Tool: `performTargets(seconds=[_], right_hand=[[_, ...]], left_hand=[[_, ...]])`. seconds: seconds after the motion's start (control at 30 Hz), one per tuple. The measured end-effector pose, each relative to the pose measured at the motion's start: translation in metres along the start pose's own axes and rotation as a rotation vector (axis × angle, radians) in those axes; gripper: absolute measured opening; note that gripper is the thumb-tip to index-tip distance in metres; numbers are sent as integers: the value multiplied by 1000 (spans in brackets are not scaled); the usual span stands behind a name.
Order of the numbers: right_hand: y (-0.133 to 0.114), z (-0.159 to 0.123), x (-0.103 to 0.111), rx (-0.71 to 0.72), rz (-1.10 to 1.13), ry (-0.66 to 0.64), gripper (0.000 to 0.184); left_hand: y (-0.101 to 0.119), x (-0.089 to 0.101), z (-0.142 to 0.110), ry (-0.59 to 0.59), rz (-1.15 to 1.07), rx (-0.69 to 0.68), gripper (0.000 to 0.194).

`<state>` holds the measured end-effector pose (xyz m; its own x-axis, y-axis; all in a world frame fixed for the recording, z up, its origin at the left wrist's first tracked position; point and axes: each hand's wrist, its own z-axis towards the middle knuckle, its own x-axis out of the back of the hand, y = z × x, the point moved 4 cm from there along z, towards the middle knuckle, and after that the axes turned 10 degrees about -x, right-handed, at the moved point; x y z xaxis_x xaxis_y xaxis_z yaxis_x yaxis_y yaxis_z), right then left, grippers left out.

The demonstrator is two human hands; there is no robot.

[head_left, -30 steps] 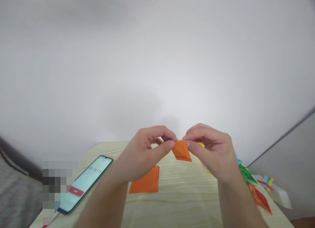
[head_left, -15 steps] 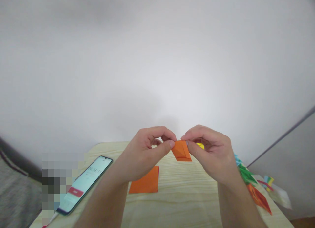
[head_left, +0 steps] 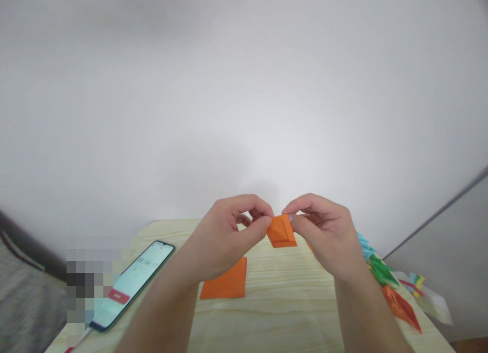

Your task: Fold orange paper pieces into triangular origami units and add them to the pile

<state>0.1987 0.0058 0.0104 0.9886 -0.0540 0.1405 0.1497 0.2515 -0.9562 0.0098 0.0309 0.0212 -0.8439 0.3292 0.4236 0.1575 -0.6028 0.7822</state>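
Note:
Between my two hands, above the table, is a small folded piece of orange paper (head_left: 280, 231) with crease lines and narrow folded edges on its right and lower sides. My left hand (head_left: 238, 231) pinches its upper left corner between thumb and index finger. At the upper right corner, the thumb and index finger of my right hand (head_left: 324, 231) pinch the paper. A flat stack of square orange paper (head_left: 229, 281) lies on the table below my left hand, partly hidden by the wrist.
A phone (head_left: 133, 287) with a lit timer screen lies at the left of the wood-patterned table (head_left: 267, 322). Along the right edge are blue, green and orange folded papers (head_left: 402, 308), with a clear plastic bag (head_left: 434, 305) beyond. A pale wall (head_left: 244, 99) stands behind.
My right hand has shifted slightly left, and the folded strip along the paper's right side shows more clearly. My left hand has hardly moved.

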Motion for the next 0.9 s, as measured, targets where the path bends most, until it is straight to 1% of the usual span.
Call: performTargets(seconds=[0.1, 0.17, 0.23, 0.43, 0.77, 0.9], right_hand=[[1, 2, -1, -30, 61, -24, 6], [2, 3, -1, -43, 73, -39, 10], [3, 4, -1, -47, 67, -48, 13], [4, 2, -2, -63, 4, -24, 9], [4, 3, 1, -62, 55, -30, 10], [4, 2, 3, -60, 91, -21, 11]], left_hand=[[1, 0, 0, 3, 16, -4, 15], [1, 0, 0, 14, 38, -4, 15], [2, 0, 0, 30, 76, -3, 16], [6, -1, 0, 59, 176, -45, 14], [7, 0, 1, 75, 201, -66, 17], [9, 1, 0, 74, 199, -85, 13]])
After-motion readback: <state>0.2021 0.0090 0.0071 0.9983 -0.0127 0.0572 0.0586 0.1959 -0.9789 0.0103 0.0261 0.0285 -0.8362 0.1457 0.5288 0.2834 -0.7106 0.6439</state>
